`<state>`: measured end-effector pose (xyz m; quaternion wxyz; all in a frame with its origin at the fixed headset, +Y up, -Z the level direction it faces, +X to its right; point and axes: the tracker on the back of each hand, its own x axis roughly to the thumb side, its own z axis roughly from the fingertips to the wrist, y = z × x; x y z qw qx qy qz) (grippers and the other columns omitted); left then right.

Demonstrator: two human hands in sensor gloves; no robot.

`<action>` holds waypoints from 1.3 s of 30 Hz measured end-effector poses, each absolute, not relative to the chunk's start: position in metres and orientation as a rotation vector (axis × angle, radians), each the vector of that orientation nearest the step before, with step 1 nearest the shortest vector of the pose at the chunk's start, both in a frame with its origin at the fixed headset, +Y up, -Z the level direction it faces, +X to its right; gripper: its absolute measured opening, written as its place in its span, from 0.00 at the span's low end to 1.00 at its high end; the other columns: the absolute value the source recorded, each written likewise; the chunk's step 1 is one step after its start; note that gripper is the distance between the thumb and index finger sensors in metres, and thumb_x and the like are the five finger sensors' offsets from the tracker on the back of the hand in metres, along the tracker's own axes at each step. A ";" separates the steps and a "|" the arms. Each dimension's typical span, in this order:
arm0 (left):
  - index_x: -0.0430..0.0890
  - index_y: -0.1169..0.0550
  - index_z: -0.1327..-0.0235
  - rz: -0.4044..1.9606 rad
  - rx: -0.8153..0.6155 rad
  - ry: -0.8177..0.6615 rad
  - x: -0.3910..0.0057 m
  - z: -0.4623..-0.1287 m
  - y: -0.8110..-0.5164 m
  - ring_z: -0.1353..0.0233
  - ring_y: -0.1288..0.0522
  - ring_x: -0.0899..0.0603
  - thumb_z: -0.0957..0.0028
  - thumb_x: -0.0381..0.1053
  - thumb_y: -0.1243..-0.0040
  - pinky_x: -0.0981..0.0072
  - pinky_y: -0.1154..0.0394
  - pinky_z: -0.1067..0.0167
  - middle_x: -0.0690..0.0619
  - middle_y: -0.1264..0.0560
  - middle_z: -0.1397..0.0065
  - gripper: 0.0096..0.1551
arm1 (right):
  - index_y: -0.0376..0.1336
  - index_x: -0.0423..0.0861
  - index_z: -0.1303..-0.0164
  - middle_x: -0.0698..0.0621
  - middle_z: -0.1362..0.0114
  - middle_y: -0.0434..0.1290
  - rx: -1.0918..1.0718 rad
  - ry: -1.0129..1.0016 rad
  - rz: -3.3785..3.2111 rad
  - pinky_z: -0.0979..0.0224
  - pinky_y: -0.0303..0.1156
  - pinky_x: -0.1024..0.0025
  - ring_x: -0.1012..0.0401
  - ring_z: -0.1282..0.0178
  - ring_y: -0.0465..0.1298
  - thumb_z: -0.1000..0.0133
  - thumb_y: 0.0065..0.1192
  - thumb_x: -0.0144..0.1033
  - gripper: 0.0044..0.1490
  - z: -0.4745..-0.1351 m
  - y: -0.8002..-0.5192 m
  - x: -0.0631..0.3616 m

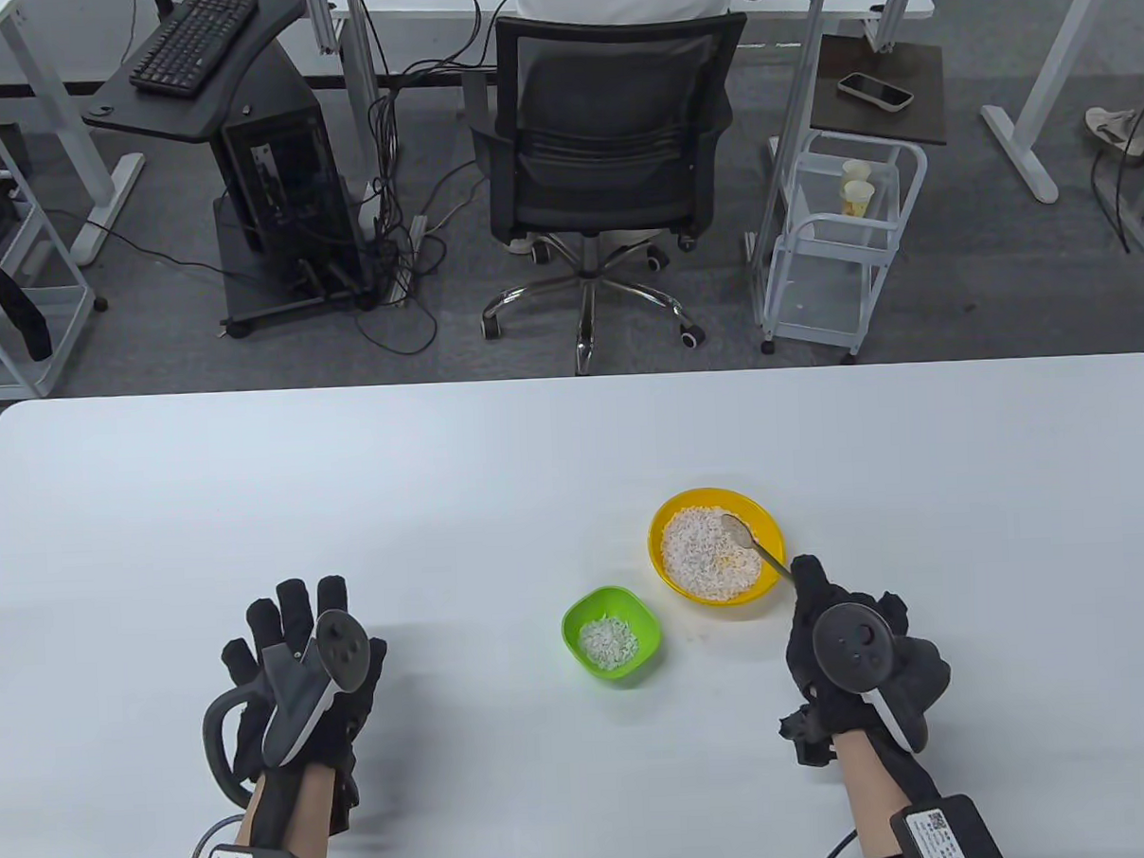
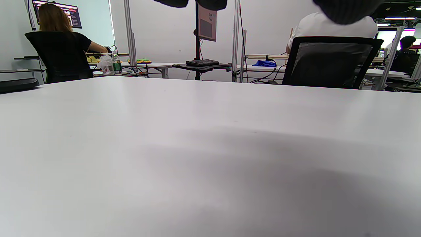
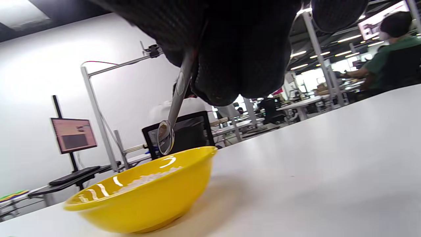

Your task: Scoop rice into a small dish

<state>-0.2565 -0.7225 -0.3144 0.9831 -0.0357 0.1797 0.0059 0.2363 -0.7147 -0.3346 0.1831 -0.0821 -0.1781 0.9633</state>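
Flanking yellow bowl (image 1: 716,544): green dish (image 1: 611,636).

Beyond the far edge of the white table (image 1: 347,477), straight ahead of the hands, a black mesh-backed office chair (image 1: 606,134) stands on a chrome star base. Ahead and to the left, a black computer tower (image 1: 286,185) sits under a dark stand holding a black keyboard (image 1: 193,40). Ahead and to the right, a white wire trolley (image 1: 839,237) holds two paper cups (image 1: 855,189); a smartphone (image 1: 875,91) lies on a dark shelf above.

obstacles: yellow bowl (image 1: 716,544), green dish (image 1: 612,636) just beside | free: table (image 1: 347,486) left half
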 end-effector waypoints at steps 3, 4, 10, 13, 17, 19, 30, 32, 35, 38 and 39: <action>0.67 0.53 0.21 0.007 -0.073 0.360 -0.256 -0.315 -0.723 0.10 0.53 0.41 0.49 0.73 0.52 0.36 0.52 0.18 0.57 0.53 0.08 0.45 | 0.65 0.46 0.28 0.44 0.42 0.83 -0.308 -0.476 2.844 0.26 0.55 0.26 0.43 0.41 0.78 0.40 0.57 0.29 0.27 -0.341 -0.721 0.237; 0.67 0.53 0.21 0.005 -0.072 0.359 -0.256 -0.314 -0.723 0.10 0.53 0.41 0.49 0.73 0.52 0.36 0.52 0.18 0.57 0.53 0.08 0.45 | 0.65 0.46 0.27 0.44 0.42 0.83 -0.316 -0.475 2.872 0.26 0.56 0.26 0.43 0.41 0.78 0.39 0.57 0.29 0.27 -0.342 -0.723 0.236; 0.67 0.53 0.21 0.004 -0.072 0.358 -0.255 -0.314 -0.723 0.10 0.53 0.41 0.49 0.73 0.52 0.36 0.52 0.18 0.57 0.53 0.08 0.45 | 0.65 0.45 0.28 0.44 0.44 0.83 -0.271 -0.451 2.919 0.26 0.57 0.26 0.43 0.44 0.79 0.39 0.57 0.29 0.27 -0.347 -0.729 0.223; 0.67 0.53 0.21 0.008 -0.071 0.357 -0.255 -0.314 -0.723 0.10 0.53 0.41 0.49 0.73 0.52 0.36 0.52 0.18 0.57 0.53 0.08 0.45 | 0.66 0.43 0.28 0.43 0.46 0.83 -0.214 -0.393 2.873 0.27 0.57 0.26 0.43 0.46 0.79 0.40 0.56 0.30 0.27 -0.349 -0.732 0.219; 0.67 0.53 0.21 0.004 -0.073 0.362 -0.255 -0.314 -0.723 0.10 0.53 0.40 0.49 0.73 0.52 0.36 0.52 0.18 0.57 0.53 0.08 0.45 | 0.65 0.38 0.29 0.42 0.47 0.83 -0.164 -0.325 2.737 0.29 0.58 0.26 0.42 0.49 0.80 0.40 0.56 0.27 0.28 -0.351 -0.737 0.217; 0.67 0.53 0.21 0.002 -0.075 0.364 -0.255 -0.314 -0.723 0.10 0.52 0.40 0.49 0.73 0.52 0.36 0.52 0.18 0.57 0.53 0.08 0.45 | 0.65 0.37 0.29 0.41 0.48 0.83 -0.154 -0.295 2.664 0.30 0.59 0.26 0.42 0.50 0.80 0.40 0.57 0.26 0.28 -0.351 -0.739 0.218; 0.67 0.53 0.21 0.001 -0.079 0.363 -0.254 -0.314 -0.723 0.10 0.52 0.41 0.49 0.73 0.52 0.36 0.51 0.18 0.57 0.53 0.08 0.45 | 0.65 0.32 0.29 0.39 0.49 0.83 -0.372 -0.073 2.113 0.32 0.59 0.26 0.41 0.52 0.80 0.40 0.56 0.25 0.29 -0.352 -0.760 0.239; 0.67 0.53 0.21 0.002 -0.081 0.364 -0.255 -0.314 -0.723 0.10 0.52 0.41 0.49 0.73 0.52 0.36 0.51 0.18 0.57 0.53 0.08 0.45 | 0.64 0.32 0.29 0.38 0.49 0.83 -0.404 -0.055 2.027 0.32 0.59 0.26 0.41 0.52 0.80 0.40 0.56 0.25 0.29 -0.352 -0.764 0.242; 0.67 0.53 0.21 0.005 -0.083 0.364 -0.254 -0.314 -0.723 0.10 0.52 0.41 0.49 0.73 0.52 0.36 0.51 0.18 0.58 0.53 0.08 0.45 | 0.64 0.31 0.29 0.38 0.48 0.83 -0.447 -0.027 1.937 0.32 0.59 0.26 0.40 0.52 0.80 0.40 0.56 0.24 0.29 -0.351 -0.768 0.247; 0.67 0.53 0.21 0.008 -0.091 0.363 -0.255 -0.314 -0.724 0.10 0.52 0.40 0.49 0.73 0.52 0.36 0.52 0.18 0.57 0.53 0.08 0.45 | 0.64 0.31 0.29 0.38 0.48 0.83 -0.470 -0.029 1.910 0.32 0.59 0.26 0.40 0.52 0.80 0.40 0.55 0.24 0.29 -0.351 -0.768 0.251; 0.67 0.53 0.21 0.007 -0.093 0.363 -0.255 -0.314 -0.724 0.10 0.52 0.40 0.49 0.73 0.52 0.36 0.52 0.18 0.57 0.53 0.08 0.45 | 0.64 0.31 0.29 0.38 0.48 0.83 -0.475 -0.031 1.902 0.32 0.59 0.26 0.40 0.52 0.80 0.40 0.55 0.24 0.29 -0.350 -0.768 0.252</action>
